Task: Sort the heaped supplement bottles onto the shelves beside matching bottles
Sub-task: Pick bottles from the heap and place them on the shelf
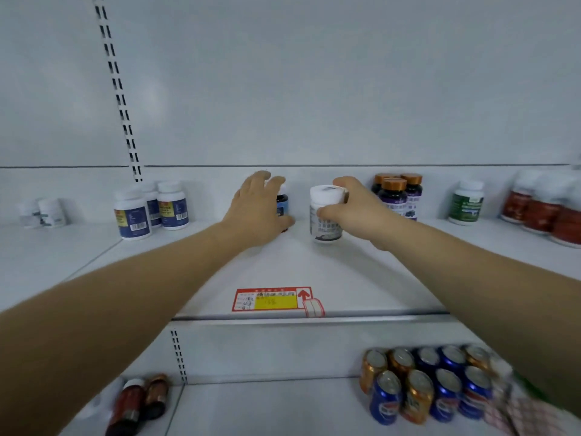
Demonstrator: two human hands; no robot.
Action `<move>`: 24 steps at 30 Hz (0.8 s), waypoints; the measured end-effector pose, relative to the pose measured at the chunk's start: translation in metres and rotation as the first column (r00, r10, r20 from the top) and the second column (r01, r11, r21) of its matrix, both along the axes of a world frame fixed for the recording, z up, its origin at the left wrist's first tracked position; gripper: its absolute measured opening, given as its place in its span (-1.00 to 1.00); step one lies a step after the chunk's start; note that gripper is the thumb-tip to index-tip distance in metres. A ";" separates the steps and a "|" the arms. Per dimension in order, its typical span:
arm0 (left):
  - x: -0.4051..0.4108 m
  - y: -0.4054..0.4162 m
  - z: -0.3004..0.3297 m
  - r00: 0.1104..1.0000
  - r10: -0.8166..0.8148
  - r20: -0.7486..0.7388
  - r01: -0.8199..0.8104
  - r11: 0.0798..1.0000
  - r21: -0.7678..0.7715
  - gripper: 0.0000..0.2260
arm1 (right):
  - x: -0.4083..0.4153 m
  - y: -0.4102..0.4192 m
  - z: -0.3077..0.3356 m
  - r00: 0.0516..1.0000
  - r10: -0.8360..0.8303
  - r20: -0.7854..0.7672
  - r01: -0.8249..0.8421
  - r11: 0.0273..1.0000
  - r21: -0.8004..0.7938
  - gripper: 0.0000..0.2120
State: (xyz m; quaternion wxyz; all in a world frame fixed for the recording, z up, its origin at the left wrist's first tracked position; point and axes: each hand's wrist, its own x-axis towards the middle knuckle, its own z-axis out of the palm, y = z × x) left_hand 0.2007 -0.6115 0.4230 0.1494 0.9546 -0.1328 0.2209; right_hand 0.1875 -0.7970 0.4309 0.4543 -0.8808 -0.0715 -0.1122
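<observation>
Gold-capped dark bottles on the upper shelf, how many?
3, clustered just past the right hand: front bottle, back-left bottle, back-right bottle. The hand covers the cluster's lower left, so more could be hidden.

On the upper shelf we count three white bottles with blue labels, three dark bottles with copper caps, one green-labelled bottle, two pale bottles at far left, and at least three red-labelled bottles. Below stand about ten cans and two brown vials.
</observation>
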 end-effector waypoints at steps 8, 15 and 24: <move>-0.062 -0.073 -0.002 0.893 -0.212 -0.397 0.226 0.974 -0.010 -0.38 | -0.055 -0.071 0.002 0.992 -0.122 0.037 0.121 0.992 0.043 -0.43; -0.071 -0.195 -0.004 0.832 -0.316 -0.456 0.326 0.943 -0.059 -0.40 | -0.070 -0.193 0.002 0.963 -0.267 0.042 0.262 0.960 0.095 -0.39; -0.081 -0.387 -0.007 0.814 -0.406 -0.415 0.367 0.914 -0.174 -0.41 | -0.096 -0.376 -0.002 0.945 -0.313 0.096 0.311 0.950 0.035 -0.36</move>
